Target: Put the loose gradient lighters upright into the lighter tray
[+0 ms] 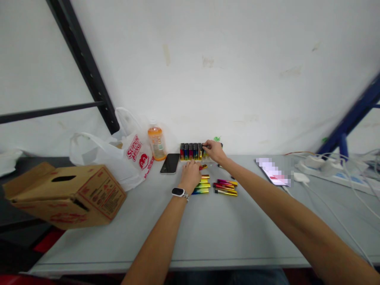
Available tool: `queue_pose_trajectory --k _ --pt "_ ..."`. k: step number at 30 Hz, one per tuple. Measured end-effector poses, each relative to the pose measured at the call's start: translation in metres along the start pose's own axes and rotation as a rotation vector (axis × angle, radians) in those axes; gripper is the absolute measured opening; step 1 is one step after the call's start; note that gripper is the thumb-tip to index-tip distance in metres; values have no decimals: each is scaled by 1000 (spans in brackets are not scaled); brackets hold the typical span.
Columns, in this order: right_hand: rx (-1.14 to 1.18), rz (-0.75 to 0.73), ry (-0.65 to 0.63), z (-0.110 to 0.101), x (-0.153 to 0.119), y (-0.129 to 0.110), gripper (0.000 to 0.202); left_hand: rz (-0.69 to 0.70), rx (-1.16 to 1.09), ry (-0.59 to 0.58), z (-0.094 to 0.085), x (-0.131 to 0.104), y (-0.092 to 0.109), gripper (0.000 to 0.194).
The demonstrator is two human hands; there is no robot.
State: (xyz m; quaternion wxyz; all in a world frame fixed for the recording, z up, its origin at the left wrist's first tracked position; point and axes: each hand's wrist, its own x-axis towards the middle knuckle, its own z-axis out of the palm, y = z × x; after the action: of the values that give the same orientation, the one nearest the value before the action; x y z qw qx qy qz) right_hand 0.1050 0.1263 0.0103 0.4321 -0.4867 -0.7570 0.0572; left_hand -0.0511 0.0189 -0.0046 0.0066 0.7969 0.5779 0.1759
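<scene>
Both arms reach forward over a grey table (213, 233) toward a tray (194, 152) of lighters that stands upright against the white wall at 12 o'clock. The right hand (214, 150) rests at the tray's right end, its fingers pinched together on the top of the end lighter (204, 149); the grip looks closed on it, though the detail is small. The left hand (190, 174) lies just below the tray, at 6 o'clock from it, palm down with fingers curled over a red lighter (203, 167) on the table. Whether it actually clamps that lighter cannot be told. A watch (178, 192) sits on the left wrist.

Just at 3 o'clock from the left hand a stack of loose lighters (203, 185) lies flat, in yellow, green and blue. A second group (225, 187) lies beside them, further to 3 o'clock, in red and gold.

At 9 o'clock from the tray a dark phone (170, 163) lies face up, and beyond it stands an orange bottle (156, 142). A white plastic bag (124, 154) slumps at 9 o'clock from the bottle, with a cardboard box (68, 196) near the table's left edge. Well apart at 3 o'clock lie a lit tablet (274, 172), a power strip (332, 168) and white cables (335, 221).
</scene>
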Motion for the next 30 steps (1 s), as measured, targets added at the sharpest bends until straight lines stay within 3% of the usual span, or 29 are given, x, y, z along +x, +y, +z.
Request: queue_pose_trajectory --k 9,13,17,21,26,30 --pt "-97 1 -89 0 4 0 15 -70 -211 -41 5 7 -2 21" --pt "-172 -20 -47 -3 -6 -1 23 -70 -221 -47 6 7 -2 17" --pt "-253 -54 -62 -7 -18 -4 36 -15 -320 36 11 9 -3 14" --pt "-152 -45 -33 -10 -34 -2 49 -18 -579 172 15 14 -3 11" --pt "133 77 152 -25 -67 1 35 -21 -889 391 13 18 7 24" --pt "261 174 225 -45 -93 -3 35 -16 -1130 398 12 15 24 29"
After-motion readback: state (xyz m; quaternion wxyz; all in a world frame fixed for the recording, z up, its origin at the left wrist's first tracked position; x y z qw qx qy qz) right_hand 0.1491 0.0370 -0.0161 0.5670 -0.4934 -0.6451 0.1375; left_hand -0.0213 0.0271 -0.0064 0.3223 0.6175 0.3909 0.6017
